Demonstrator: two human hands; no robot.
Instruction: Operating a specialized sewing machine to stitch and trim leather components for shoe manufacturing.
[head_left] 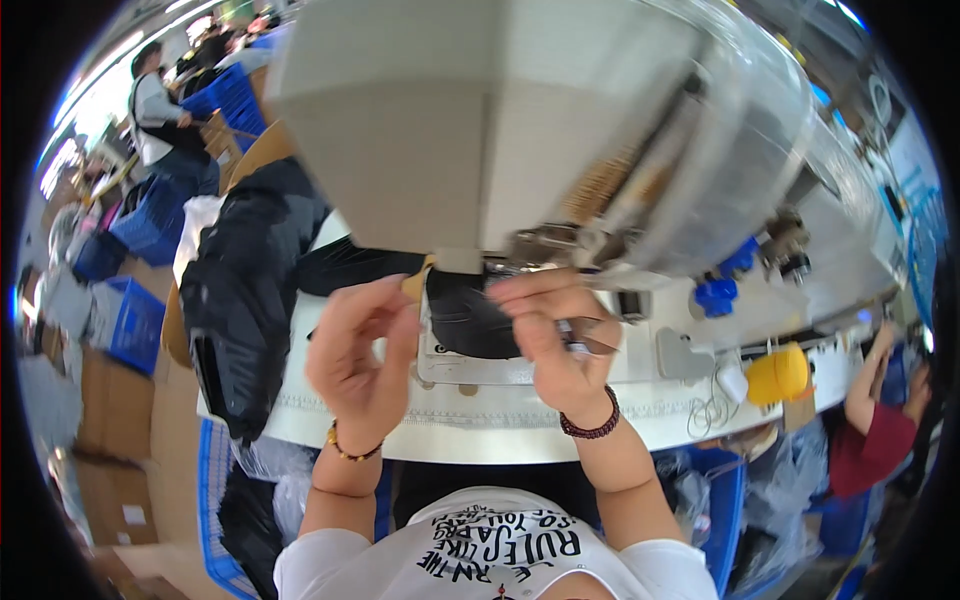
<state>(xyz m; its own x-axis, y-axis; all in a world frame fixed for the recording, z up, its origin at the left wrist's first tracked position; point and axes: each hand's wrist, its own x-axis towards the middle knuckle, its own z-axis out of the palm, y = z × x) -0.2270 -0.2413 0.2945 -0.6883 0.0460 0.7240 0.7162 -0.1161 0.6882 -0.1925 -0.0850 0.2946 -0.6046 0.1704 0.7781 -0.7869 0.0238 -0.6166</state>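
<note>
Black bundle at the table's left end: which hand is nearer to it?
Left. The left hand is right of the black bundle; the right hand is farther right, at the black cloth under the machine.

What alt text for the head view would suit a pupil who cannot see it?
A person's left hand and right hand are at black fabric under a sewing machine on a white table. A black bundle lies at left; other people and blue crates are around.

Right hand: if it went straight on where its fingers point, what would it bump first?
Probably the black cloth, right by the right hand's fingertips; the left hand lies beyond. Depth is hard to judge.
</note>
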